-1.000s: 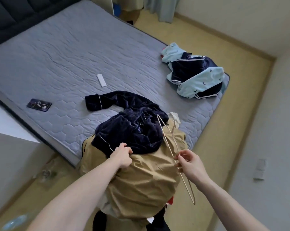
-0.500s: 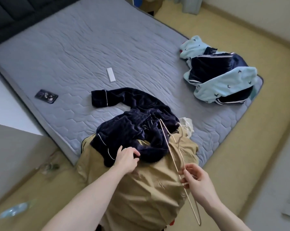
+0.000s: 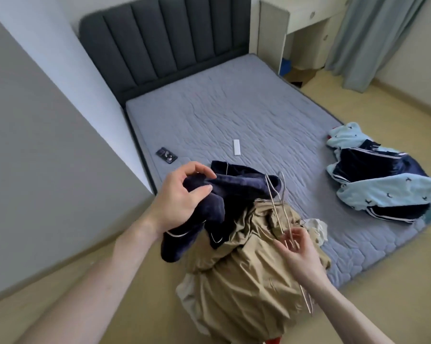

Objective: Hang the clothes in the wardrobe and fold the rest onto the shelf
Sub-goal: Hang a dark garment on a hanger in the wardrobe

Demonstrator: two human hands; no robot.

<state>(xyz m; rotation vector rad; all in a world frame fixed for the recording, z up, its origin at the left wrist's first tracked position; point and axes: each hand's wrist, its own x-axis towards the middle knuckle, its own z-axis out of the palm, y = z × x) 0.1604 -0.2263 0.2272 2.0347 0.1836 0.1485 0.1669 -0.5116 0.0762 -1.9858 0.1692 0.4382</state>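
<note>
My left hand (image 3: 182, 197) grips a dark navy velvet garment (image 3: 236, 187) with white piping and holds it lifted off a tan garment (image 3: 246, 269) bundled at the bed's near corner. Part of the navy cloth hangs below my palm. My right hand (image 3: 298, 252) pinches thin metal wire hangers (image 3: 277, 202) that lie slanted across the tan bundle. A bit of white cloth (image 3: 316, 227) shows to the right of the tan garment.
A grey mattress (image 3: 234, 115) with a dark headboard (image 3: 164, 40). On the mattress lie a phone (image 3: 166, 155), a white remote (image 3: 237, 147) and a pile of light blue and navy clothes (image 3: 380, 182). A grey wall panel (image 3: 35, 170) is at the left, a desk (image 3: 296, 26) and a curtain (image 3: 373, 38) at the back right.
My left hand has raised the navy garment off the tan bundle. The view has tilted up, bringing the headboard and desk into sight. My right hand keeps the hangers.
</note>
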